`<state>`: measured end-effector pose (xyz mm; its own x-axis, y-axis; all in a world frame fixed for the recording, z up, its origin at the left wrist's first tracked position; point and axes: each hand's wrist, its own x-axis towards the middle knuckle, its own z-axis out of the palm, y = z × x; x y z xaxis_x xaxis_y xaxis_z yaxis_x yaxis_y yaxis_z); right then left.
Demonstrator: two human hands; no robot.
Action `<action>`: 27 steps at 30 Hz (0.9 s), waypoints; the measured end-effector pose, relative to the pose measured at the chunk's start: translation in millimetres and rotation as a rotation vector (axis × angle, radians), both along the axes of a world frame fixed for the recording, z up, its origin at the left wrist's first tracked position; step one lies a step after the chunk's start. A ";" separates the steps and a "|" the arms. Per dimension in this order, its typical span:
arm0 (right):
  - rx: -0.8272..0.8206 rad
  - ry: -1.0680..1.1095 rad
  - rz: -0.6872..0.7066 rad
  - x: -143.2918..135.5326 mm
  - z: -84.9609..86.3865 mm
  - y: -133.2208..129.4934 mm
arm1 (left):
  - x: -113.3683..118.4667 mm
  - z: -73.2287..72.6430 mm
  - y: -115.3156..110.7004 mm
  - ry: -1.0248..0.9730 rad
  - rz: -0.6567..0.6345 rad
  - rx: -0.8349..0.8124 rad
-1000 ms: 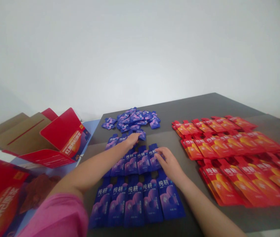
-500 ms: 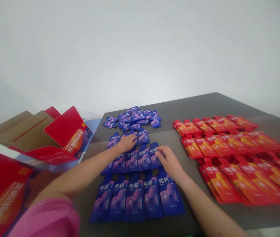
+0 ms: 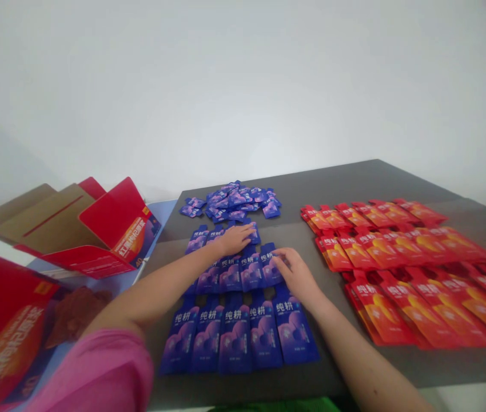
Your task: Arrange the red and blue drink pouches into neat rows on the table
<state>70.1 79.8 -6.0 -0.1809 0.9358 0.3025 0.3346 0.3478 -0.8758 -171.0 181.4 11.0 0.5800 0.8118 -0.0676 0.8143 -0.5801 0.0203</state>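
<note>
Blue-purple spout pouches lie face up in rows on the dark table (image 3: 333,366). My left hand (image 3: 238,237) rests flat, fingers stretched out, over the far row, with its fingertips on that row's rightmost pouch (image 3: 255,233). Part of that row is hidden under the hand. In the middle row, the rightmost pouch (image 3: 271,269) is touched at its right edge by my right hand (image 3: 298,277), whose thumb and forefinger are a little apart. Closest to me is the front row, with a pouch (image 3: 297,335) at its right end.
A loose heap of blue pouches (image 3: 236,200) lies at the back of the table. Stacked red-orange pouches (image 3: 397,249) fill rows on the right. On the left stand an open red carton (image 3: 78,257) and another red box (image 3: 3,320).
My left hand has slid right along the far row, from its middle to its rightmost pouch. My right hand stays by the middle row's end pouch. The view has shifted slightly.
</note>
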 end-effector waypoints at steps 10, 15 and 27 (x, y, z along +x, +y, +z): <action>0.011 0.007 -0.010 -1.6 2.9 -1.4 | 0.0 0.5 7.1 -0.018 -0.108 -0.063; 0.036 0.026 -0.008 -2.8 6.2 -4.5 | 27.6 10.5 37.2 -0.056 0.045 0.073; 0.038 0.026 -0.062 0.5 3.0 1.5 | 107.2 1.0 101.5 0.118 0.275 0.137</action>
<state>70.6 81.3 -3.0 -0.1145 0.9327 0.3420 0.3335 0.3604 -0.8712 -63.8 282.9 12.0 0.3324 0.9431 -0.0006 0.9329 -0.3289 -0.1469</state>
